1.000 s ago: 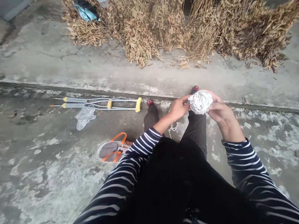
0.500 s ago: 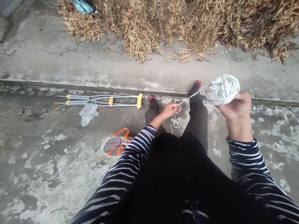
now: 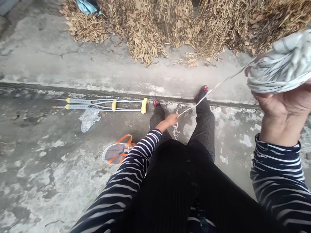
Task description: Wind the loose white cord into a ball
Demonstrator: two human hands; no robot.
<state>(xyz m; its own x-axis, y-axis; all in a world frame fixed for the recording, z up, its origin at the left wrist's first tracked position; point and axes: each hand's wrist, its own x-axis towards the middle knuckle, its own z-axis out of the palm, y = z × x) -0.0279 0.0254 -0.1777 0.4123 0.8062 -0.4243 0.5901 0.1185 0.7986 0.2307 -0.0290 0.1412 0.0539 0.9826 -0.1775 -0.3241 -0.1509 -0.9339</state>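
My right hand (image 3: 283, 103), raised at the right side of the view, is closed around a bundle of white cord (image 3: 279, 69); part of the bundle lies past the frame's edge. From it a taut strand of cord (image 3: 220, 84) slants down to my left hand (image 3: 172, 119). That hand is in front of my legs, its fingers closed on the strand. Below the left fingers dangles a loose, crinkled tail of cord (image 3: 175, 131).
A pair of crutches (image 3: 102, 105) lies on the concrete at left, beside a clear plastic bag (image 3: 89, 119). Nearer me is a grey bag with orange handles (image 3: 114, 152). Dry stalks and leaves (image 3: 145, 35) are heaped along the raised ledge (image 3: 109, 72), a blue cloth (image 3: 87, 6) among them.
My right hand has moved right and up toward the camera with the cord bundle. My left hand has shifted slightly left and down, and the strand between them is longer.
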